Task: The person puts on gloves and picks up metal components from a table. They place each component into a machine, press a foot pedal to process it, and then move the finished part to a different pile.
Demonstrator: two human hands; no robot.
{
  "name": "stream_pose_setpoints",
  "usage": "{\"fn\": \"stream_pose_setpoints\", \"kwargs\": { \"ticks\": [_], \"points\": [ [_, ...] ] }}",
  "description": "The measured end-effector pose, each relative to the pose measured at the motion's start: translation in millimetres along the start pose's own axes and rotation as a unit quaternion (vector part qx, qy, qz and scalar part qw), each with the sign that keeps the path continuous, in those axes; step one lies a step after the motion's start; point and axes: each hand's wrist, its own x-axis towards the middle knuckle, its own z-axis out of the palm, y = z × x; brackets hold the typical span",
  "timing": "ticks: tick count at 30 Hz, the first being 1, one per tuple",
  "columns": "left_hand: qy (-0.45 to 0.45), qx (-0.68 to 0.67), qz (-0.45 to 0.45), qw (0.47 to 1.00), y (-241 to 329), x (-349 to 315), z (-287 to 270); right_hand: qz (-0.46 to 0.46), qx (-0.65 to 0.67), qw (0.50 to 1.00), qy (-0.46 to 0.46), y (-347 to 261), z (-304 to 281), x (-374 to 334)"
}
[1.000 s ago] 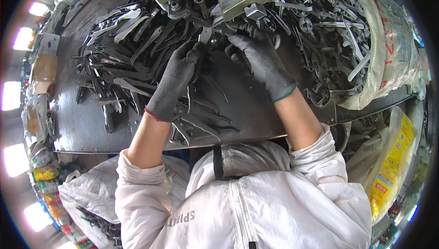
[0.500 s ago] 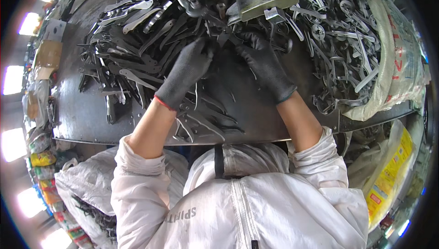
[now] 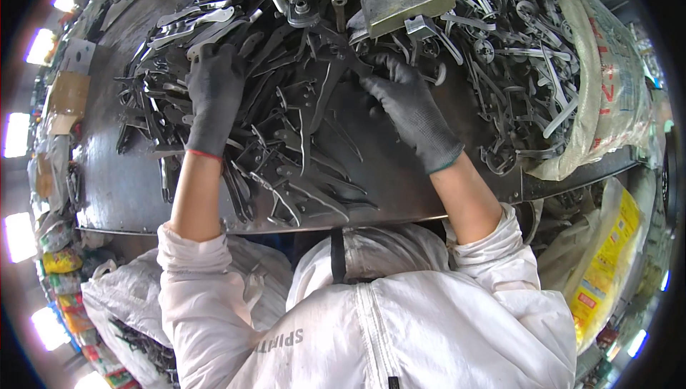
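Note:
My left hand (image 3: 213, 100), in a black glove with a red cuff edge, is over a pile of dark flat metal handles (image 3: 268, 50) left of the machine. Its fingers point down among the handles, and their tips are hidden. Under the machine head (image 3: 339, 0) lies a dark plier-like metal part (image 3: 339, 57) with its legs spread. My gloved right hand (image 3: 414, 107) is at this part's right leg, thumb and fingers closed at its end. Several jointed plier-like pieces (image 3: 300, 185) lie in front of the machine, toward the table edge.
A white woven sack (image 3: 589, 82) at the right spills grey curved metal levers (image 3: 532, 67) onto the dark metal table (image 3: 114, 185). Below the table edge are a white sack (image 3: 132, 285) at left and a yellow-printed sack (image 3: 607, 267) at right. Cardboard boxes (image 3: 69, 92) stand far left.
My left hand has left the part under the machine and moved left onto the handle pile. The right hand stays by the machine. More jointed pieces show in front where the left arm was.

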Motion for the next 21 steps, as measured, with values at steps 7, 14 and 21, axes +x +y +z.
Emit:
{"fn": "stream_pose_setpoints", "kwargs": {
  "ticks": [7, 14, 21],
  "points": [
    [-0.070, -0.207, 0.023, 0.975, 19.9, -20.2, -65.1, 0.058, 0.088, 0.994, -0.009, 27.7, -8.0, 6.4],
    [-0.272, -0.462, 0.139, 0.832, 74.2, -32.2, -98.3, 0.042, 0.099, 0.994, -0.005, 31.3, -1.1, 4.2],
    [-0.267, -0.527, 0.121, 0.798, 134.5, -48.7, -61.5, -0.455, -0.348, 0.817, -0.067, 75.3, -31.8, 45.2]
  ]
}}
